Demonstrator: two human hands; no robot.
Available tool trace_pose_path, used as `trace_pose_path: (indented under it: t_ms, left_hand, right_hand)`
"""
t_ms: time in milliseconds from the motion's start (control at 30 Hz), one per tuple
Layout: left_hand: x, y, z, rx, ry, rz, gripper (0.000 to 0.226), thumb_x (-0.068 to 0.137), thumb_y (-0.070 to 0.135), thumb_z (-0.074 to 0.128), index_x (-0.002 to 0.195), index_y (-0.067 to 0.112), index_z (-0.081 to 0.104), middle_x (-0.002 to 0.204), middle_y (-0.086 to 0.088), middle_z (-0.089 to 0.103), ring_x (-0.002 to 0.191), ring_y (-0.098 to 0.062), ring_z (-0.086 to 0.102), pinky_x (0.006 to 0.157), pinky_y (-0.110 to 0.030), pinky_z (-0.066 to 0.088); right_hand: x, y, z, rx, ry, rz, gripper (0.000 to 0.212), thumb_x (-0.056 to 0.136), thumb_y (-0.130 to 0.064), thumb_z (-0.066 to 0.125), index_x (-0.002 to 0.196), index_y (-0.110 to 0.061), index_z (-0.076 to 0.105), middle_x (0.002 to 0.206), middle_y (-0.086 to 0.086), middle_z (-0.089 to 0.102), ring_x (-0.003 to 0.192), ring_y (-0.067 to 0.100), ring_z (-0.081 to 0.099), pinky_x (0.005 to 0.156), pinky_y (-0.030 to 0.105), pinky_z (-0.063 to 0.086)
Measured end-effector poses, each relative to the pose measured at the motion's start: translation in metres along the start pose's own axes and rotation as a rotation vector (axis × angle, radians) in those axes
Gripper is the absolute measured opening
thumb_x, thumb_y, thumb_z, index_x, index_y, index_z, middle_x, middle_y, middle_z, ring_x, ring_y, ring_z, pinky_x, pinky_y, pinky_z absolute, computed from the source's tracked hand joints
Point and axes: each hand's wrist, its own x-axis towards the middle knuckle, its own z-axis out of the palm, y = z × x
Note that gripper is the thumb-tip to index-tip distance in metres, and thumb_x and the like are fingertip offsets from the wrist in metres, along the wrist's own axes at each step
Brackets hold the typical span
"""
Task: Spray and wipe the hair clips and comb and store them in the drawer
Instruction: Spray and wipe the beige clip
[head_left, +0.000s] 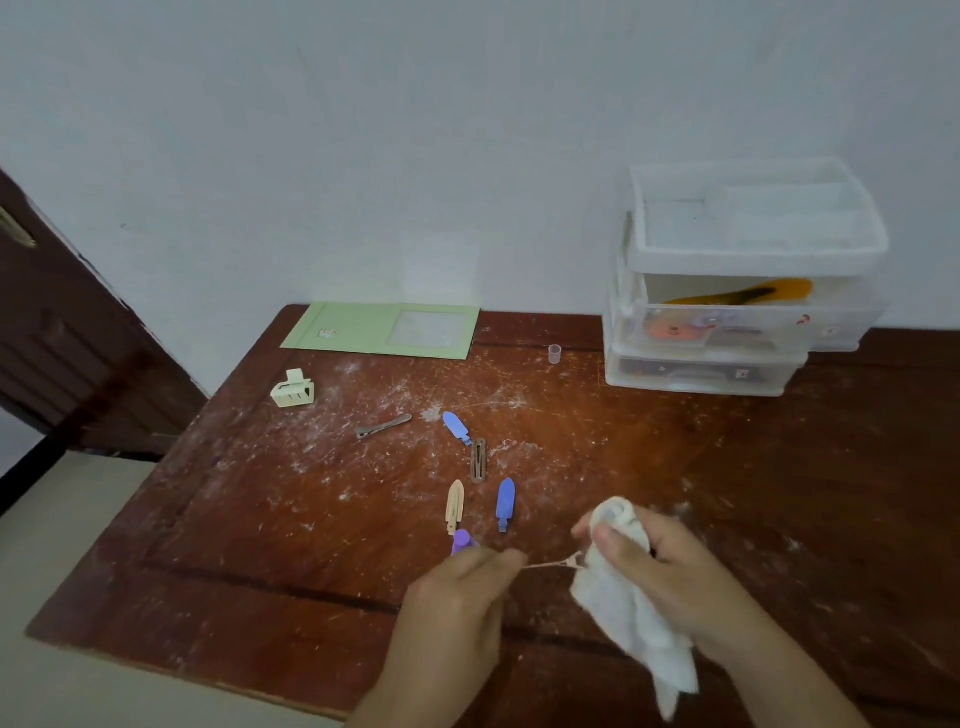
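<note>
My left hand (457, 587) pinches one end of a thin pale hair clip (550, 564). Its other end runs into the white cloth (623, 613), which my right hand (675, 571) grips bunched. A purple piece (461, 541) shows just above my left knuckles; whether it is held I cannot tell. On the table (260, 545) lie a beige clip (455, 506), two blue clips (505, 503) (456, 427), a brown snap clip (478, 460), a metal clip (383, 426) and a cream claw clip (293, 388). An orange comb (748, 293) lies inside the clear drawer unit (743, 364).
The drawer unit stands at the back right against the wall, with an open white tray (753, 249) on top. A green folder (384, 330) and a small clear cap (555, 354) lie at the back. A dark door (62, 338) is on the left.
</note>
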Motion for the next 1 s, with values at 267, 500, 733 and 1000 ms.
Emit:
trace_pose_path:
  t_ms: [267, 500, 733, 1000]
  left_hand:
    - [0.009, 0.012, -0.017, -0.504, 0.064, -0.336, 0.037, 0.067, 0.034, 0.059, 0.104, 0.041, 0.061, 0.097, 0.031, 0.064, 0.079, 0.004, 0.062, 0.069, -0.006, 0.048]
    - [0.015, 0.023, -0.024, -1.054, 0.194, -0.839, 0.024, 0.081, -0.014, 0.052, 0.07, 0.004, 0.065, 0.045, -0.008, 0.064, 0.04, -0.011, 0.06, 0.039, -0.016, 0.048]
    - [0.014, 0.027, -0.016, -0.855, 0.3, -0.793, 0.033, 0.079, -0.012, 0.058, 0.062, 0.015, 0.066, 0.043, -0.004, 0.063, 0.043, -0.007, 0.061, 0.044, -0.015, 0.051]
    - [0.017, 0.031, -0.012, -0.883, 0.243, -0.787, 0.029, 0.08, -0.014, 0.053, 0.063, 0.008, 0.062, 0.039, -0.005, 0.06, 0.039, -0.008, 0.059, 0.042, -0.017, 0.05]
  right_hand:
    - [0.001, 0.006, 0.017, 0.093, 0.029, -0.15, 0.011, 0.059, -0.026, 0.063, 0.068, -0.032, 0.066, 0.062, -0.004, 0.067, 0.059, 0.002, 0.06, 0.058, 0.013, 0.046]
    - [0.003, 0.006, 0.015, -0.189, 0.019, -0.26, 0.036, 0.051, -0.063, 0.054, 0.083, -0.046, 0.057, 0.073, -0.013, 0.063, 0.067, -0.003, 0.055, 0.06, 0.01, 0.042]
    - [0.007, -0.003, 0.031, -0.732, 0.096, -0.496, 0.059, 0.081, -0.071, 0.008, 0.109, -0.038, 0.047, 0.104, -0.022, 0.043, 0.092, 0.0, 0.047, 0.077, 0.009, 0.037]
    - [0.026, 0.021, 0.046, -0.902, 0.415, -0.748, 0.036, 0.094, -0.037, 0.034, 0.074, -0.02, 0.059, 0.069, -0.01, 0.057, 0.071, 0.006, 0.033, 0.066, 0.017, 0.032]
